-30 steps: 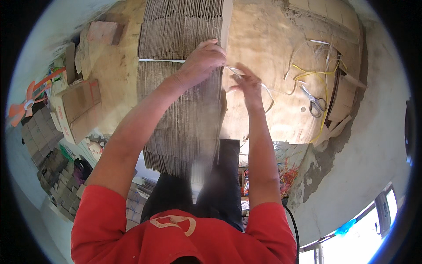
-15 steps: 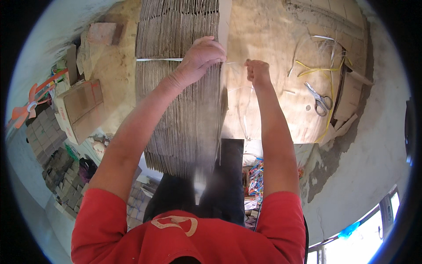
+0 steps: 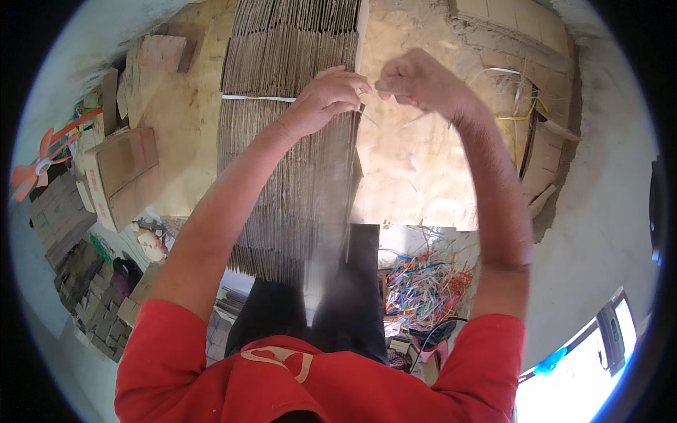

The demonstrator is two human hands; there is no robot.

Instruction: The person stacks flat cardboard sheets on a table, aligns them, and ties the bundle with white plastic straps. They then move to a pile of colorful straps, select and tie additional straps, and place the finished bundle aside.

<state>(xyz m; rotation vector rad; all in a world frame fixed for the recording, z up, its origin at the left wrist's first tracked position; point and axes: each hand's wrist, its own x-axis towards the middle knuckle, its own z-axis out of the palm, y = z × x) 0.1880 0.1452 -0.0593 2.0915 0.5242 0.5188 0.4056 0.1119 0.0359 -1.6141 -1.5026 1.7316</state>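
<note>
A long row of flat brown cardboard pieces [image 3: 275, 151], packed tightly on edge, runs from the table's back towards my legs. Across it lies a thin white strap [image 3: 257, 97]. At the row's right edge, my left hand [image 3: 330, 97] pinches this strap with its fingertips. My right hand [image 3: 422, 83], slightly blurred, is closed close beside the left fingertips, seemingly with the strap's end between its fingers. Thin loose ends show below both hands. My fingers hide the point where the strap pieces meet.
The wooden table [image 3: 416, 183] carries a cardboard box [image 3: 127, 176] on the left and yellow and white strap scraps [image 3: 525, 106] at the right. Tangled coloured straps [image 3: 427, 289] lie below the table's front edge. An orange fan [image 3: 42, 166] stands far left, near stacked cardboard bundles [image 3: 99, 310].
My right hand has moved up and left to meet my left fingertips, its forearm swinging outward. The scissors seen earlier on the right are now out of sight. My left hand stays at the strap.
</note>
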